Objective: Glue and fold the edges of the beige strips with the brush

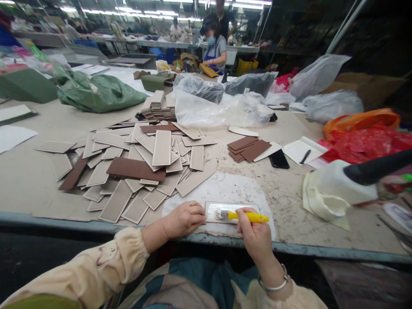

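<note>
A brush with a yellow handle [254,217] is gripped in my right hand [255,234]. Its bristles rest on a rectangular panel [210,207] that looks wet and shiny white on top. My left hand [186,218] is closed at the panel's left end, its fingertips pinching or pressing that edge. Under the panel lies a white sheet [238,184] with dark specks, close to the table's front edge. To the left spreads a loose heap of beige panels with pale borders [161,148], several brown pieces [137,169] among them.
On the right stands a cut white plastic jug [334,182] beside a roll of tape [331,208]. Farther back are a black phone [279,159], a pen [305,157], brown strips [251,148], red plastic bags [370,143] and clear bags [219,107]. A person [215,51] works across the table.
</note>
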A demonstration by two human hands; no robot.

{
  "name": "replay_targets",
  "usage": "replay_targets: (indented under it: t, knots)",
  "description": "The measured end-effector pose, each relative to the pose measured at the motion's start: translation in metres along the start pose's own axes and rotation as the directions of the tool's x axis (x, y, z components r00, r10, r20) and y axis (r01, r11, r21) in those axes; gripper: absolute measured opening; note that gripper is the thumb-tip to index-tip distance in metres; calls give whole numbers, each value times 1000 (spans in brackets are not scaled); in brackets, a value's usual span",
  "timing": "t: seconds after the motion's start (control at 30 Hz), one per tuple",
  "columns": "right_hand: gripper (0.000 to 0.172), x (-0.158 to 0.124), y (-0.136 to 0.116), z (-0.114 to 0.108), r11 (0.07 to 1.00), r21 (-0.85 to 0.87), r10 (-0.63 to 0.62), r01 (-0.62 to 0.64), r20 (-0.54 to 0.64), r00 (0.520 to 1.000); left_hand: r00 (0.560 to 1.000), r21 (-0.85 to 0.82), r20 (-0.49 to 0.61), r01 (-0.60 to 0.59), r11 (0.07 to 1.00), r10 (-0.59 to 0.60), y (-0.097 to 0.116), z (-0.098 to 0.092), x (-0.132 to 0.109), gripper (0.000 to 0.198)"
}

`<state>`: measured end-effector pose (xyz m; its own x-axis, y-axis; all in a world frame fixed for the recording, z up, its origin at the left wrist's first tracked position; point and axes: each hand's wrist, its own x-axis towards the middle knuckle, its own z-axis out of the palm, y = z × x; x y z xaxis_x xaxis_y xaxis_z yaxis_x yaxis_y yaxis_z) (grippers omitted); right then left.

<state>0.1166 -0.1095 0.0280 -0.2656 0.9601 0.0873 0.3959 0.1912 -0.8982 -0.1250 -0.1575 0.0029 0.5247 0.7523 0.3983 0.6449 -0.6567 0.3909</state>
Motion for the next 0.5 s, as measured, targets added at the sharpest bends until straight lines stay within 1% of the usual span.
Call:
replay_targets:
  t: [0.07, 0.13, 0.23, 0.33, 0.4, 0.5]
  knots:
    - [31, 1, 5, -12, 998, -69, -13, 10, -46, 999, 1000, -14, 16, 18, 1000, -17, 0, 0, -1, 14]
    - [34, 2, 10, -24, 992, -125, -3, -10, -101, 995, 999, -24, 25, 26, 999, -25, -1, 1, -2, 14]
    - [37, 3, 18, -44, 980, -196, 11, -43, -163, 987, 1000, -37, 18, 22, 999, -21, -1, 1, -1, 14]
    - [41, 3, 24, -61, 956, -287, -5, -58, -214, 977, 1000, -43, 15, 17, 999, -16, 0, -1, 2, 15]
    - [44, 4, 26, -69, 937, -345, -29, -56, -238, 971, 1000, -41, 18, 12, 999, -11, 1, -2, 3, 16]
    - [47, 6, 28, -76, 917, -398, -68, -35, -241, 968, 1000, -39, 23, 20, 999, -19, 1, -3, 3, 17]
